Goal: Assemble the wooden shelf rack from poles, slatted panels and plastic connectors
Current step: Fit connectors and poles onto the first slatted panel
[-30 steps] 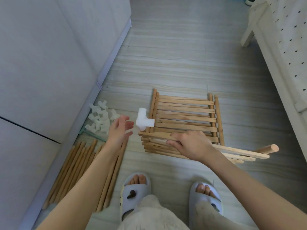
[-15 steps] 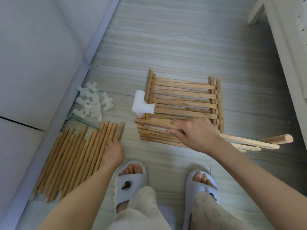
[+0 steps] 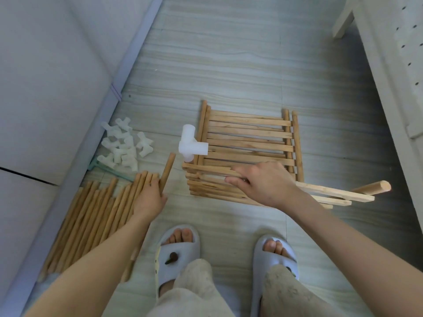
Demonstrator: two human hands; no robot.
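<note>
**Lifting one pole for the connector**

The left hand (image 3: 150, 199) pinches a single pole (image 3: 166, 171) off the pile of poles (image 3: 91, 216) on the floor. The right hand (image 3: 263, 183) grips the top slatted panel (image 3: 249, 143), steadying its white connector (image 3: 191, 146). Raise the pole clear, then line up its end squarely with the socket.

Left hand (image 3: 150, 197) curled round one wooden pole (image 3: 166, 172), its far end raised off the bundle of poles (image 3: 91, 220) lying along the wall base. Right hand (image 3: 263, 184) gripping the near edge of a slatted panel (image 3: 212, 179), tilted up over the stack of slatted panels (image 3: 249, 138) flat on the floor (image 3: 229, 65). White plastic connector (image 3: 191, 147) fitted at that panel's left corner. Loose heap of connectors (image 3: 123, 145) by the wall. Two grey slippers (image 3: 176, 259) below.
</note>
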